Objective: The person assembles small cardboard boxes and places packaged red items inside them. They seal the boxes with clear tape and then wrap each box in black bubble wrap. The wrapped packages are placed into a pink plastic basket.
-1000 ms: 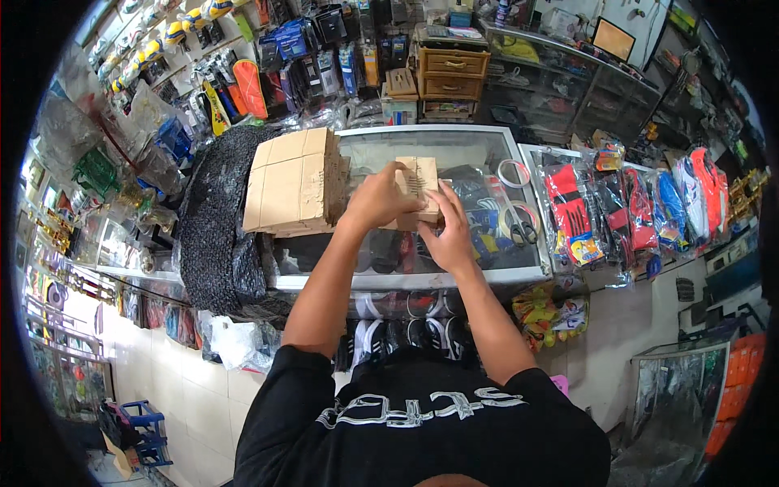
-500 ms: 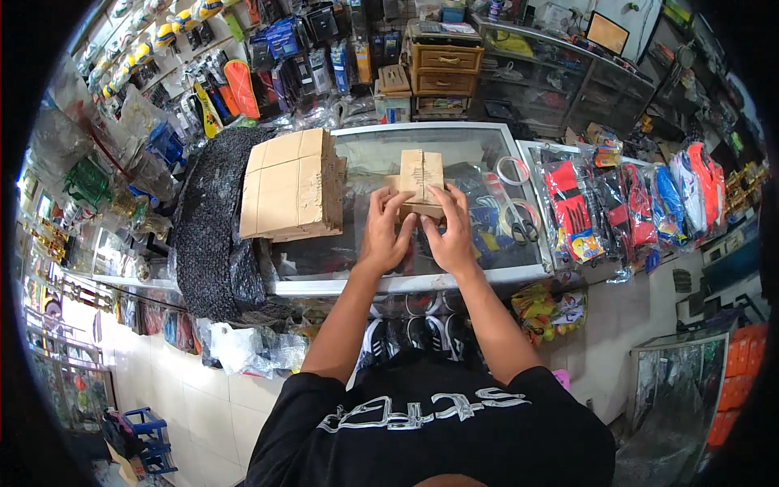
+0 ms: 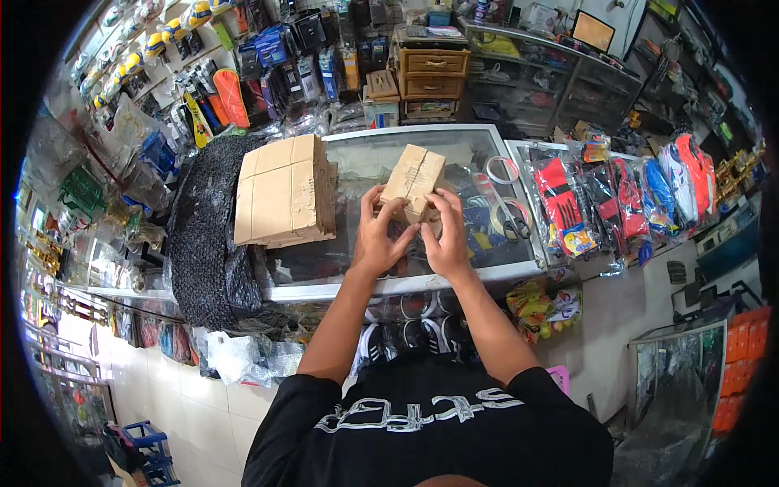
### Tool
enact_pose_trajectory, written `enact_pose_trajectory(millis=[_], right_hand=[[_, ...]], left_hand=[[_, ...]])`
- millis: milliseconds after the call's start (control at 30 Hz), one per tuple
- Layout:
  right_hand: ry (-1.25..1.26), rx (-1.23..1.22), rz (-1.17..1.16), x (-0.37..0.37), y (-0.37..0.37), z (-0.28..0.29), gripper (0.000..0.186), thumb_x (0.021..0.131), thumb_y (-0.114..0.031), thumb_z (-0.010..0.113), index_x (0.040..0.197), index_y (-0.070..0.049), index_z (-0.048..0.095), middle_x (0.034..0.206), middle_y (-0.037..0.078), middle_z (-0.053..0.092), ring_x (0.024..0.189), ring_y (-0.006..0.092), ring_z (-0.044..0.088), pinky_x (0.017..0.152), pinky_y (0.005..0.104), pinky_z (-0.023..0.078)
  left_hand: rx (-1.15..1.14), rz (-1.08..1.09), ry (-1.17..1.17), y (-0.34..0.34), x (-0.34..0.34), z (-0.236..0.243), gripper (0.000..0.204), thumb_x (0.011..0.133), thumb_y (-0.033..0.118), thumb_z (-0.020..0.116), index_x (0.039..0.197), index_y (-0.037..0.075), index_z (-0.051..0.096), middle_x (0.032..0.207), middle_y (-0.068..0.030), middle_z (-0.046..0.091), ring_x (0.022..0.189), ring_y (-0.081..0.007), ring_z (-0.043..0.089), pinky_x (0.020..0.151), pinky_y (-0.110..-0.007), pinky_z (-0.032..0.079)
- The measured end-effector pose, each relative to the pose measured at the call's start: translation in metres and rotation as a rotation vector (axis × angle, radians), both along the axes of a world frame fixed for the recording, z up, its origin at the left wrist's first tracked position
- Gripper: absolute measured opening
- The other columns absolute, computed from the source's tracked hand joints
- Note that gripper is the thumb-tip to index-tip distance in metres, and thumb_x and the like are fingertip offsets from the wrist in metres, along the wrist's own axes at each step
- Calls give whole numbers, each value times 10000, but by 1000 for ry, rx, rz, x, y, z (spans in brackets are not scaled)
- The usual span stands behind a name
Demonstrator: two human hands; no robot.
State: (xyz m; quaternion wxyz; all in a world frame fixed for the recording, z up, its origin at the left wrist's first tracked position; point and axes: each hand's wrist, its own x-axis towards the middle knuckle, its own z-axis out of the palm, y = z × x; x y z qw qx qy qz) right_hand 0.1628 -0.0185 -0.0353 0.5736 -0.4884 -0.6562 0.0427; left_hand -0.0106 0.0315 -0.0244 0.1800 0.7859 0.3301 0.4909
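Note:
A small brown cardboard box [image 3: 415, 172] sits on the glass counter in front of me, turned at a slant. My left hand [image 3: 378, 235] grips its near left corner, with fingers on the top and thumb at the near end. On the near right side, my right hand [image 3: 446, 231] holds it the same way, and the two thumbs almost meet. A flap or seam at the near end is partly hidden by my fingers. To the left stands a stack of flattened cardboard pieces [image 3: 280, 191].
Black bubble wrap [image 3: 203, 219] drapes over the left part of the glass counter [image 3: 349, 288]. Scissors [image 3: 514, 223] and tape rolls [image 3: 502, 170] lie to the right of the box. Packaged gloves [image 3: 560, 203] and other bagged goods cover the right side. A wooden drawer unit [image 3: 434, 73] stands behind.
The small box has turned clockwise, its far end now leaning right. Both hands have shifted with it and still hold its near end. The view has moved slightly.

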Motion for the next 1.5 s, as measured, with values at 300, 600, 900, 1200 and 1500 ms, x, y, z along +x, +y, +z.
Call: enact_pose_trajectory(millis=[300,600,900,1200,1500], right_hand=[[-28,65,11,5,-17,11,518,933,-81,716,1428,-6,581,1434,226,635,1337,417,590,1149,514,459],[177,-68,-61,47,-22,21,697,960,-259,794,1542,6,517,1536,204,591,1421,356,554,1210,470,402],[107,-172,13,44,-36,35,752,924,-293,836,1541,22,543,1480,229,604,1391,362,577,1180,451,435],[236,-359,-188,41,-46,53,585,895,-206,857,1400,5,652,1164,135,643,1006,253,629,861,395,531],[299,-350,-257,41,-35,41,421,955,-223,823,1268,43,733,941,111,708,749,188,644,713,358,535]], left_hand=[[76,40,-104,5,-4,-6,582,804,153,909,1306,93,621,1541,-247,449,1353,-467,562,1103,-529,514],[-234,-229,-604,12,-3,-15,483,1031,124,692,1464,55,489,1519,-172,506,1336,-265,580,1122,-440,489],[-534,-290,-668,21,-6,-34,385,1181,250,530,1485,14,506,1369,-116,621,1252,-183,598,1096,-372,477],[-520,-1,-175,17,-5,-23,341,1132,267,613,1182,-51,724,1066,-147,733,1011,-262,721,912,-382,551],[-356,153,-120,7,-4,-4,329,1070,170,625,1359,18,664,1359,-179,673,1205,-341,672,1023,-438,521]])
